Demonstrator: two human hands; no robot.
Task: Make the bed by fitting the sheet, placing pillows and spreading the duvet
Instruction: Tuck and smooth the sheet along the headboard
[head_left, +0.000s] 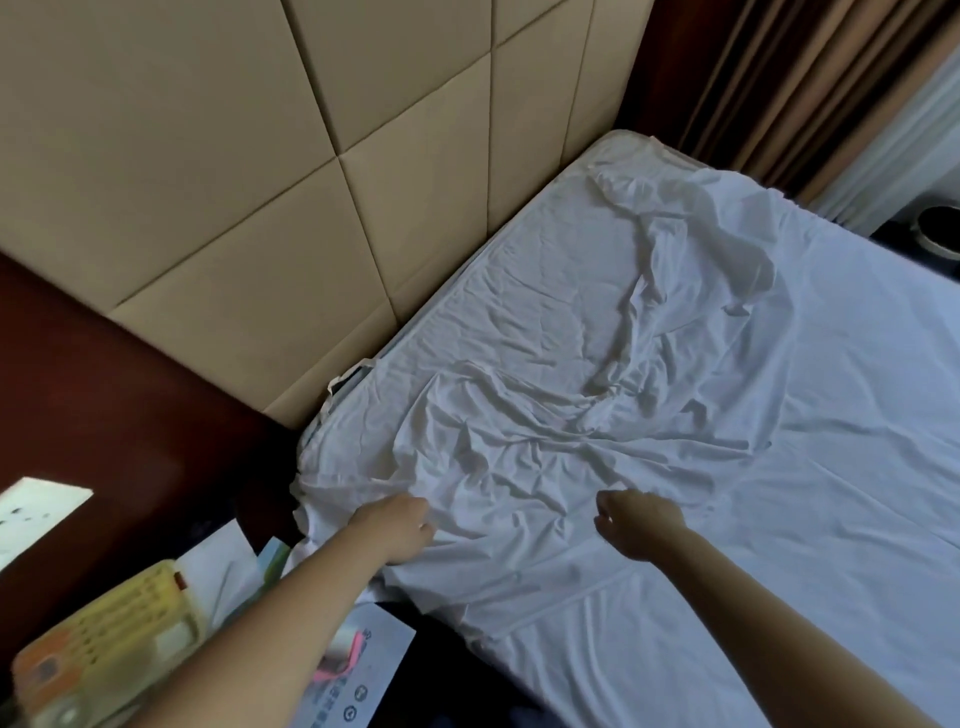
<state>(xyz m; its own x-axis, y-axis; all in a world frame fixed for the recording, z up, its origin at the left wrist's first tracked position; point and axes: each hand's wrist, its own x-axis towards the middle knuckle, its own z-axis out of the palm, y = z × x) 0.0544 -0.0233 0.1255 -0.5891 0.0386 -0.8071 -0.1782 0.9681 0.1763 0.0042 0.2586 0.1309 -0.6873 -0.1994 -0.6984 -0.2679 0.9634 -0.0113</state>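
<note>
**A:** Where's the sheet (753, 426) now?

**B:** Spread over the mattress (626, 136). It lies flat on the far side and is bunched in ridges near the headboard (260, 182). The left hand (400, 525) grips a fold by the near corner. The right hand (636, 525) has its fingers (605, 519) curled tight over the cloth, but I cannot tell whether they pinch any.

**A:** The risk?

**B:** The mattress edge shows bare at that near corner. A pull toward the foot could drag the sheet further off it, and uneven tugging would likely set the creases.

bed (618, 136) | white sheet (779, 415) spread on it, rumpled near headboard (260, 156)
</note>
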